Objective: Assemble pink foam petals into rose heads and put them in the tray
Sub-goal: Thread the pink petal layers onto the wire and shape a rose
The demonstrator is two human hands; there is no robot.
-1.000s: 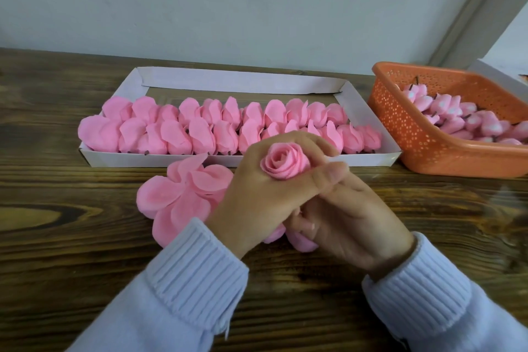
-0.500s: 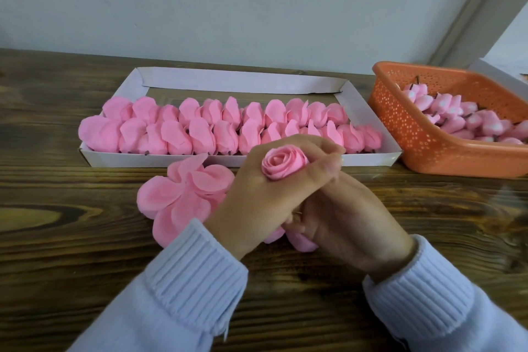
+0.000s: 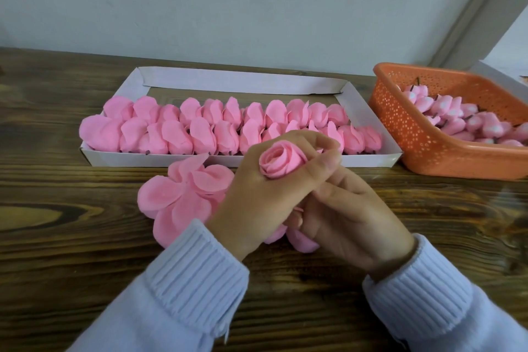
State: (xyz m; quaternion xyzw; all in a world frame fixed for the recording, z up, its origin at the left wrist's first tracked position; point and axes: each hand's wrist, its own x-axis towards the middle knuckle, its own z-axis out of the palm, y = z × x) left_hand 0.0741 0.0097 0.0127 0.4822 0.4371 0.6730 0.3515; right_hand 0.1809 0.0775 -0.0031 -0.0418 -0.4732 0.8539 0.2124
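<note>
Soft, even daylight fills the scene, brightest on the pale grey wall. The dark brown wooden table shows only a faint, soft-edged shadow between the ribbed pale blue sleeves, which blur slightly. The rolled pink foam rose head is fairly sharp. The table's far edge bows, and the orange perforated plastic basket looks skewed.

Dark wooden table; orange perforated basket at right edge; pale grey wall behind.
</note>
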